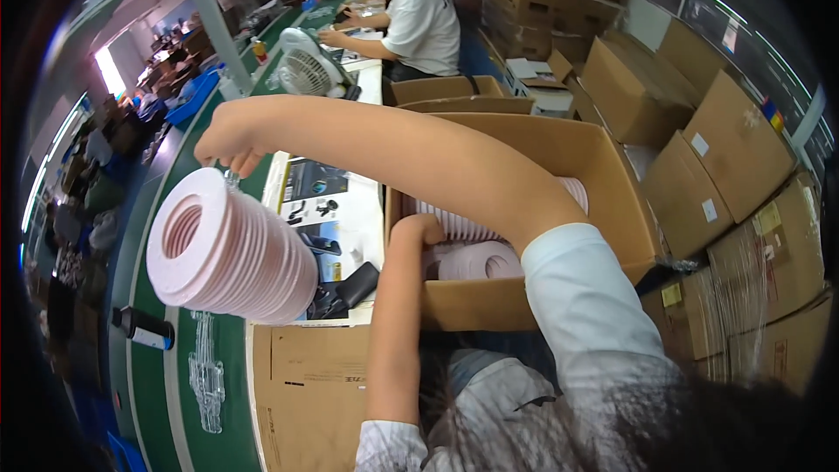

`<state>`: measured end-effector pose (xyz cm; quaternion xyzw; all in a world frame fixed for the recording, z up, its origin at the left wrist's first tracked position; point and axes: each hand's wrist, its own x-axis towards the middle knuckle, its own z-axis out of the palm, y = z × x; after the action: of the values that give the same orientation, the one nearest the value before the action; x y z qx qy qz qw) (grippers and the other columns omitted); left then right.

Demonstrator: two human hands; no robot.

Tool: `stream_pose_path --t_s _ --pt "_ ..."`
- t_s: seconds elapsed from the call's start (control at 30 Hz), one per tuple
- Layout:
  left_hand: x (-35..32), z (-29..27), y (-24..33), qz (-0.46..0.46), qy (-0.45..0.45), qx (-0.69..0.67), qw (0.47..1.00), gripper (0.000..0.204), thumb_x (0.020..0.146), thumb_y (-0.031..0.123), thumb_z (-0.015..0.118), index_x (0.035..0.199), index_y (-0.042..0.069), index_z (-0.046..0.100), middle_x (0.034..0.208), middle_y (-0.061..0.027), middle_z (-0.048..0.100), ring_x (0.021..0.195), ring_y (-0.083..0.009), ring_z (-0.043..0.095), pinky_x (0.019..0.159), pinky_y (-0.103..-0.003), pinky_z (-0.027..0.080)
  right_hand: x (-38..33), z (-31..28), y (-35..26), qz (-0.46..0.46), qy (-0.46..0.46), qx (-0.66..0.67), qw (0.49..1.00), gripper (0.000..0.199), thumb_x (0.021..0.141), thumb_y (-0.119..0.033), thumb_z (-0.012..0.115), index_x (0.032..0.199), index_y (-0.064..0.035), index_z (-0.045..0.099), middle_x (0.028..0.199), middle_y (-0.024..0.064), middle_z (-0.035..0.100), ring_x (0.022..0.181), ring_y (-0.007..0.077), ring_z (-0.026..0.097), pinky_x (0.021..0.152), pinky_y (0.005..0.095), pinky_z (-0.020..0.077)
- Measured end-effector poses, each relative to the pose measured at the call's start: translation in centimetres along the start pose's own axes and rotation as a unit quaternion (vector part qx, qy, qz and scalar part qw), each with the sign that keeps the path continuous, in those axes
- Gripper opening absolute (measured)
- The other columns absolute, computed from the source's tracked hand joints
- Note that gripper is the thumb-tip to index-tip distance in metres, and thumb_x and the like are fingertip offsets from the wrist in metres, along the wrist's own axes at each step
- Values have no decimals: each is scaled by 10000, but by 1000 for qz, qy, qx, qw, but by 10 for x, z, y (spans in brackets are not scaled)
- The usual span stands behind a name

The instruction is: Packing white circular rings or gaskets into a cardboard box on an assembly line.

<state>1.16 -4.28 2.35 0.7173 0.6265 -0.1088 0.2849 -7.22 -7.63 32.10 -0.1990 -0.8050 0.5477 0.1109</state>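
Observation:
My right arm stretches across to the left, over the cardboard box. Its hand (232, 135) is closed, fingers curled down around a small clear plastic piece (232, 177), mostly hidden, just behind a stack of pale pink foam rings (262, 249). That stack leans at the edge of the green conveyor belt. My left hand (419, 231) is at the near left rim of the open cardboard box (476, 308); its fingers are hidden from view. Inside that box lie more pink foam rings (481, 260). Clear plastic parts (207, 376) lie on the belt nearer to me.
A black bottle (144, 329) lies on the green belt (229, 332). Printed cards (313, 181) and a black pouch (357, 284) rest on the white table. Beyond stands a white fan (306, 70); a seated person (424, 26) works farther off. Cartons (642, 79) are piled at right.

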Motion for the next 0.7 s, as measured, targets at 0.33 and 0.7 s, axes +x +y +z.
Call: stream_pose_path --t_s 0.33,0.7 --pt "19 10 -7 -23 -131 -54 990 344 810 306 586 953 12 690 924 -137 681 826 -273 654 764 -376 504 -143 -80 265 -45 202 -73 976 201 790 -208 612 826 -18 664 743 77 659 675 158 613 631 300 491" --pt "27 -3 -11 -20 -117 17 993 377 764 306 618 997 14 673 1012 -171 654 946 -314 631 819 -385 496 -232 -48 492 -192 -149 -574 782 305 772 -198 558 1071 -143 528 1082 87 496 1064 272 470 790 343 455"
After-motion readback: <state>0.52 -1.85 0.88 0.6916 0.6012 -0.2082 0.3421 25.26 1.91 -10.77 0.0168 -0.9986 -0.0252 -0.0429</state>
